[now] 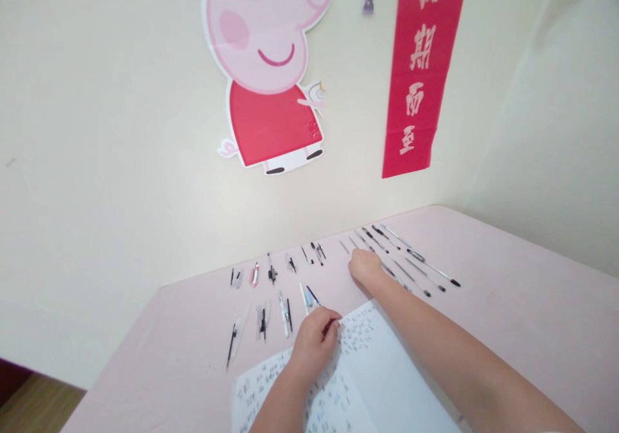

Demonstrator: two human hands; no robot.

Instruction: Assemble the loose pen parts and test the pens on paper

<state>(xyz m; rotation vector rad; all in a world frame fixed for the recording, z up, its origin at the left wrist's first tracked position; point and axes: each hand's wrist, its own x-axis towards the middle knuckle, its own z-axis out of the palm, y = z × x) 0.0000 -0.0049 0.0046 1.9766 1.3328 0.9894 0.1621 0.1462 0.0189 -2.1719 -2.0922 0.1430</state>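
Observation:
My left hand (316, 343) rests on the handwritten left part of an open notebook (396, 375), near its top edge. Its fingers are curled in and the thumb lies close to them; what they hold, if anything, is hidden. Just beyond it lie a dark blue refill (313, 294) and a white pen tube (304, 296). My right hand (365, 267) is reached out past the notebook among the pens on the right, closed with its knuckles up and its fingertips hidden. Thin refills (344, 246) lie just behind it, and a clear pen (395, 275) lies to its right.
Several pens in parts (262, 323) lie in rows on the left of the pink table (159, 356). More whole pens (432, 269) lie at the right. Behind the table rises a pale wall (120, 130) with a pig cutout (273, 120) and a red banner (411, 111).

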